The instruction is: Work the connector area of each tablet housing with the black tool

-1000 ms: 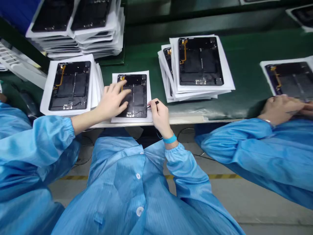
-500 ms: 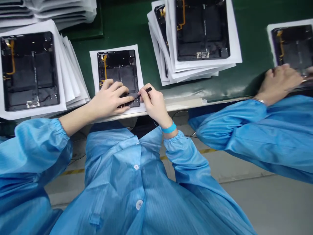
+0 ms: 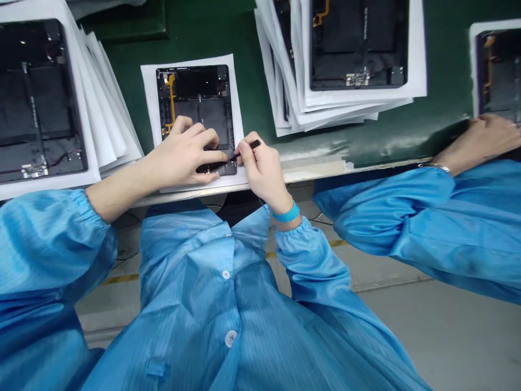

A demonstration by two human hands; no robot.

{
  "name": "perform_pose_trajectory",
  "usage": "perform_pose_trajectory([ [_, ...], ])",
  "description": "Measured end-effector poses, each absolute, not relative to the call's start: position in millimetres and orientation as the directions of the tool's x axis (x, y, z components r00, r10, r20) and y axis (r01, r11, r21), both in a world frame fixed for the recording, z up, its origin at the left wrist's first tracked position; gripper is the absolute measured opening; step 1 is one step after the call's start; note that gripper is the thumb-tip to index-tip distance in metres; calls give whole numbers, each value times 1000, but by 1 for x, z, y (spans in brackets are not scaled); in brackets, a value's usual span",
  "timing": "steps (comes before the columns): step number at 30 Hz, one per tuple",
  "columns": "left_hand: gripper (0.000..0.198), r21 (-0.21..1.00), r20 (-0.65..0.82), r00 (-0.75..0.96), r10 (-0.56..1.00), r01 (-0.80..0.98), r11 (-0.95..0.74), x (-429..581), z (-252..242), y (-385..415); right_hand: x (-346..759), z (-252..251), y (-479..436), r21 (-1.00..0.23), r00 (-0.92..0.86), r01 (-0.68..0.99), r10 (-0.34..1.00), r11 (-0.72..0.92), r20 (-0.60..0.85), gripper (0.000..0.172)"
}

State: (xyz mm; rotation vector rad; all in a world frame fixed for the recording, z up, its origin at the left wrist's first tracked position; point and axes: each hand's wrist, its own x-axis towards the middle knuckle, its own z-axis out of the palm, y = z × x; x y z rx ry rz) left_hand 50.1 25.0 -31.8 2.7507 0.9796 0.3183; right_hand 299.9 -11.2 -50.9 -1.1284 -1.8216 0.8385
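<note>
An opened tablet [image 3: 214, 119] lies on a white foam sheet [image 3: 148, 100] at the table's front edge, its dark inside and an orange flex cable [image 3: 171, 95] facing up. My left hand [image 3: 185, 155] rests across its lower part with the fingers spread. Pinched between the thumb and fingers of my right hand [image 3: 262, 171] is a thin black pen-like tool [image 3: 255, 144], its tip low at the tablet's lower right corner, close to my left fingertips. Whether it is a pry stick or tweezers I cannot tell. My left hand covers the lower left of the tablet.
On the left stands a stack of foam sheets [image 3: 108, 119] with an opened tablet [image 3: 38, 108] on top. Another opened tablet [image 3: 358, 43] tops a stack at the back right. A co-worker's hand [image 3: 480, 144] is at a further tablet [image 3: 502, 70] on the right.
The view has shifted, so the stacks sit further out toward the sides and higher. Both my hands keep their places at the tablet, the tool still in the right.
</note>
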Motion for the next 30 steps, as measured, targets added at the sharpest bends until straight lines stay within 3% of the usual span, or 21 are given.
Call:
perform_pose_trajectory([
  [7,38,239,118,750,651,615,-752,55,-32,22,298,-49,-12,-868,-265,347,925,356,273,57],
  [12,39,389,76,669,739,663,-640,46,-18,8,298,-50,-14,-944,-67,208,967,256,247,61],
  [15,58,646,87,381,920,682,-343,29,-5,2,301,-48,-15,-984,96,-32,981,175,172,58],
  [18,61,916,-129,-61,990,376,143,14,6,2,306,-42,-17,-948,119,-315,993,33,-5,51],
  [20,52,930,-319,-202,926,121,347,11,10,7,310,-35,-19,-908,43,-411,993,-87,-114,48],
  [22,41,910,-395,-242,886,29,413,11,12,15,313,-29,-20,-881,-32,-436,981,-185,-191,47],
  [26,9,887,-430,-261,864,58,458,13,11,37,314,-25,-19,-844,-126,-453,958,-288,-260,52],
  [30,18,880,-433,-238,869,96,465,19,10,54,313,-32,-17,-839,-157,-457,955,-295,-250,52],
])
